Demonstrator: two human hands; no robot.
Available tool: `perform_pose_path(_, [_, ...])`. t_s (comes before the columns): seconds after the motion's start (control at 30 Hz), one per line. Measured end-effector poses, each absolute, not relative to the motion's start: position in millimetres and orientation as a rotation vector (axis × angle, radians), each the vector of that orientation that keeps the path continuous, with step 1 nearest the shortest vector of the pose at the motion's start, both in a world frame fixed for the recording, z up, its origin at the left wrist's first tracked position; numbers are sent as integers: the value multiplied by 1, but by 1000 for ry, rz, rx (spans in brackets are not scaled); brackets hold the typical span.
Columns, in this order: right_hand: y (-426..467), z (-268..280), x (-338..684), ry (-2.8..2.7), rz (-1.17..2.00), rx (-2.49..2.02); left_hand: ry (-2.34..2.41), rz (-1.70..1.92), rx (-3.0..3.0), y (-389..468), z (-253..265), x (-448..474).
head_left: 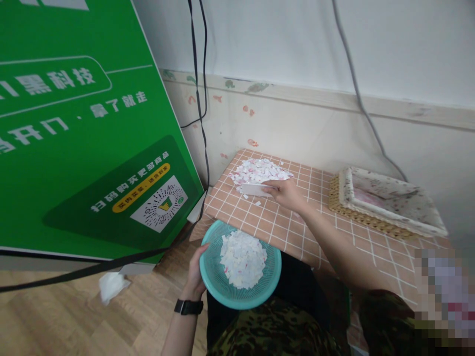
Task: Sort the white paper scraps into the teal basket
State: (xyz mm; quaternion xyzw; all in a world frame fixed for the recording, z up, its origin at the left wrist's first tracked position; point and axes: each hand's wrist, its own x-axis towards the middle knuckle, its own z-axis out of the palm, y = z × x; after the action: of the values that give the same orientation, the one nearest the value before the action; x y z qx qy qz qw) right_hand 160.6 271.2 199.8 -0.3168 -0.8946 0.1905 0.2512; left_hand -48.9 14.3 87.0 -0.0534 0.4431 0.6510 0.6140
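My left hand (197,271) grips the left rim of a round turquoise plastic basket (272,277), held below the table's front edge. Inside the basket lies a heap of small white paper scraps (243,259), a few with pink marks. Over the table, my right hand (285,194) is closed on a flat white card (254,189), its long edge down against the cloth. Just beyond the card sits a pile of white and pink paper scraps (260,170). Several loose scraps are scattered on the near side of the card.
The table wears a brown checked cloth (311,237). A fabric-lined wicker basket (386,202) stands at its right, against the wall. A tall green cabinet (92,173) rises at left, with dark cables hanging beside it. A white crumpled bag (113,286) lies on the floor.
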Motion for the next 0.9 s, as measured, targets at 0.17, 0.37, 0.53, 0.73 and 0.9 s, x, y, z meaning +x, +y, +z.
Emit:
perform_pose_path(0.17, [277,213,151,-2588,455,-826,1037,1504,-118,15,89,-48])
perform_pose_path(0.37, [282,230,155,-2598,465,-836,1028,1504,-136,16,91,-48])
perform_pose_path(0.53, [286,226,152,-2616,463,-864,1048,1505,-142,15,94,-48])
perform_pose_path(0.73, [284,229,155,-2620,512,-809,1024,1509,-135,14,94,-47])
perform_pose_path(0.9, [279,232,162,-2629,578,-814,1002,1525,-115,14,90,-48])
